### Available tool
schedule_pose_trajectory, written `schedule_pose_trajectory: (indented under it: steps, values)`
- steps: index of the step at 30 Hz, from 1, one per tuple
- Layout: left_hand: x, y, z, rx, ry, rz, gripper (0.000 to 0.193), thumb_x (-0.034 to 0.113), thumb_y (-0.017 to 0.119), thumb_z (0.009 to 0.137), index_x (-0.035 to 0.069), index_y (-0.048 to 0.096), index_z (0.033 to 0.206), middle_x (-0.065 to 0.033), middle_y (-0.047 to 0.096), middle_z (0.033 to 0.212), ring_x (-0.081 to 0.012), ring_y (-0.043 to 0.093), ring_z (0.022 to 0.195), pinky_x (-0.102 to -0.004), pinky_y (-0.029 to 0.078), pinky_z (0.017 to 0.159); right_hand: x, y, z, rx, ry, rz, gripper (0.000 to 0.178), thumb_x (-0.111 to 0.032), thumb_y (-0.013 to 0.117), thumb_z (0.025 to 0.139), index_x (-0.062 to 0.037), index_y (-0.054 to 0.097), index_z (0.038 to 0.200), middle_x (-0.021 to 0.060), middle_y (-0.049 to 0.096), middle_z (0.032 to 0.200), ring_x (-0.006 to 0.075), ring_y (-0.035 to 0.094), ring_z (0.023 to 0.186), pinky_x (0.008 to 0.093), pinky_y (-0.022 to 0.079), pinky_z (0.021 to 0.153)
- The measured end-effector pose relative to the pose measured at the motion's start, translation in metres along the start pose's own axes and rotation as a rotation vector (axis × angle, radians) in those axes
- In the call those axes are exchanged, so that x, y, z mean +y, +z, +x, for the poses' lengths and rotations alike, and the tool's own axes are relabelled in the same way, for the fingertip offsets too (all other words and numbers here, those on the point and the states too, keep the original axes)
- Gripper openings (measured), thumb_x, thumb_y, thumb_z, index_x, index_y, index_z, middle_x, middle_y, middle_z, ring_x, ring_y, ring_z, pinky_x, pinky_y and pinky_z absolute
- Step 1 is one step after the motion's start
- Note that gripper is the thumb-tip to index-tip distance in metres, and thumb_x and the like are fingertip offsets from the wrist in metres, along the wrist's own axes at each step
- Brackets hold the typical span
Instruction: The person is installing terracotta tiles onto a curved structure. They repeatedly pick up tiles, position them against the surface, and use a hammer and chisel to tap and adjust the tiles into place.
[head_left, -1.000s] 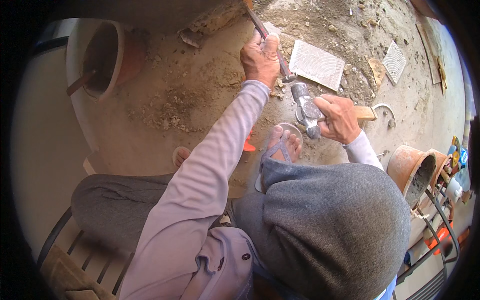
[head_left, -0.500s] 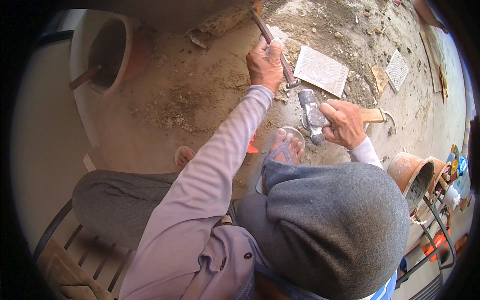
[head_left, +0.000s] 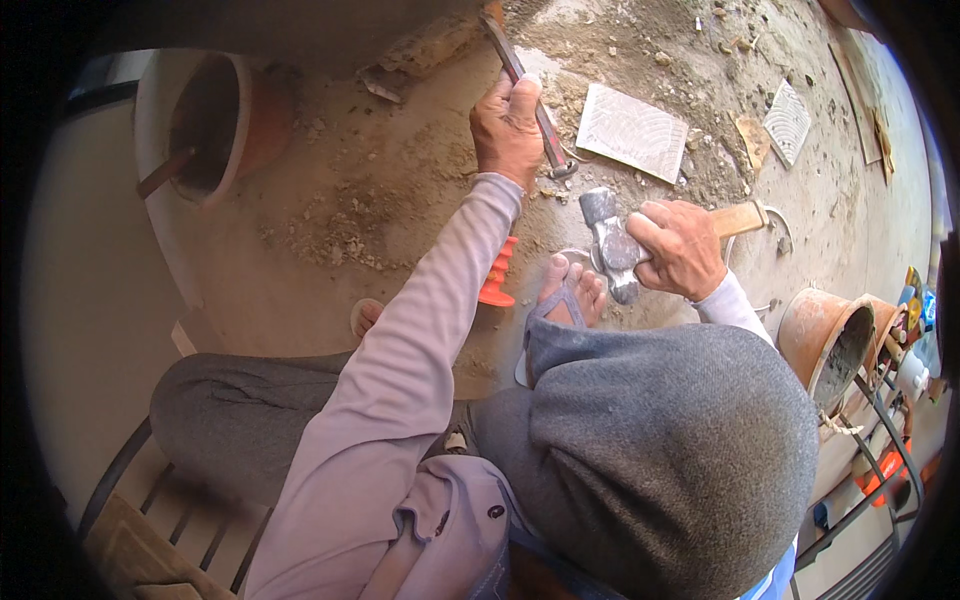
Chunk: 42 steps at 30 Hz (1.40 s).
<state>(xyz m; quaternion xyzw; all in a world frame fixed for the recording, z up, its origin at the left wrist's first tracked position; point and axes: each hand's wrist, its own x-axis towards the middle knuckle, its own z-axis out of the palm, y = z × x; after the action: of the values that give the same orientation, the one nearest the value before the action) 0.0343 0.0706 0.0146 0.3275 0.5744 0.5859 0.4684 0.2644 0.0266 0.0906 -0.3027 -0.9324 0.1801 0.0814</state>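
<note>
Head view: floor point(head_left: 245, 290) with rubble point(head_left: 345, 240) and ridged tile point(head_left: 632, 132); beside the tile, in the closed grip of the left hand point(head_left: 507, 130), chisel point(head_left: 550, 138) slanting upper left to lower right; in the closed grip of the right hand point(head_left: 682, 245), ball-peen hammer point(head_left: 617, 245), handle rightward.

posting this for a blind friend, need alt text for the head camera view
A person's left hand grips a metal chisel while the right hand holds a hammer close by, the two tools apart. Loose rubble and a pale grooved tile lie on the dusty floor.
</note>
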Motion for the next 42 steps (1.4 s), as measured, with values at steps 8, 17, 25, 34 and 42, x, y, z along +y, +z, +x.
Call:
schedule_pose_trajectory:
  steps: [8, 17, 25, 34, 42]
  values:
    - [0.018, 0.006, -0.006, 0.012, -0.068, -0.064, 0.028, 0.032, 0.059, 0.092, 0.004, 0.06, 0.097, 0.002, 0.052, 0.062, -0.0076, 0.052, 0.049, -0.0238, 0.043, 0.043, 0.012, 0.0, 0.018, -0.001, -0.146, -0.114, 0.034, -0.025, 0.068, 0.056, -0.014, 0.052, 0.083, 0.0017, 0.049, 0.075, 0.0197, 0.056, 0.071, 0.0344, 0.044, 0.06]
    - [0.007, 0.009, -0.001, 0.037, -0.032, -0.092, 0.029, 0.034, 0.06, 0.091, 0.005, 0.06, 0.094, 0.0019, 0.053, 0.062, -0.0078, 0.054, 0.049, -0.0237, 0.043, 0.042, 0.015, 0.003, 0.025, 0.061, -0.151, -0.069, 0.029, -0.024, 0.065, 0.059, -0.0134, 0.051, 0.081, 0.0028, 0.049, 0.074, 0.0212, 0.057, 0.07, 0.0349, 0.046, 0.059]
    - [0.005, 0.012, 0.0, 0.046, -0.021, -0.104, 0.031, 0.036, 0.06, 0.091, 0.006, 0.06, 0.096, 0.0026, 0.051, 0.062, -0.0084, 0.054, 0.049, -0.0245, 0.044, 0.042, 0.012, -0.001, 0.028, 0.015, -0.119, 0.004, 0.027, -0.021, 0.063, 0.057, -0.0121, 0.05, 0.079, 0.0039, 0.05, 0.073, 0.0233, 0.057, 0.069, 0.0368, 0.045, 0.058]
    - [0.007, 0.017, -0.005, 0.081, -0.066, -0.127, 0.029, 0.034, 0.06, 0.091, 0.004, 0.06, 0.093, 0.0032, 0.049, 0.063, -0.0079, 0.053, 0.054, -0.0252, 0.045, 0.046, 0.018, -0.003, 0.028, 0.04, -0.194, 0.022, 0.03, -0.023, 0.063, 0.054, -0.0117, 0.05, 0.078, 0.0042, 0.05, 0.074, 0.0248, 0.056, 0.068, 0.0383, 0.044, 0.058]
    - [0.004, 0.026, 0.004, 0.119, 0.006, -0.125, 0.036, 0.035, 0.057, 0.091, 0.0, 0.06, 0.093, 0.0026, 0.05, 0.067, -0.0079, 0.049, 0.058, -0.0266, 0.043, 0.05, 0.021, -0.006, 0.027, 0.169, -0.201, 0.069, 0.025, -0.018, 0.059, 0.054, -0.0102, 0.047, 0.074, 0.006, 0.047, 0.067, 0.0268, 0.054, 0.061, 0.0384, 0.043, 0.052]
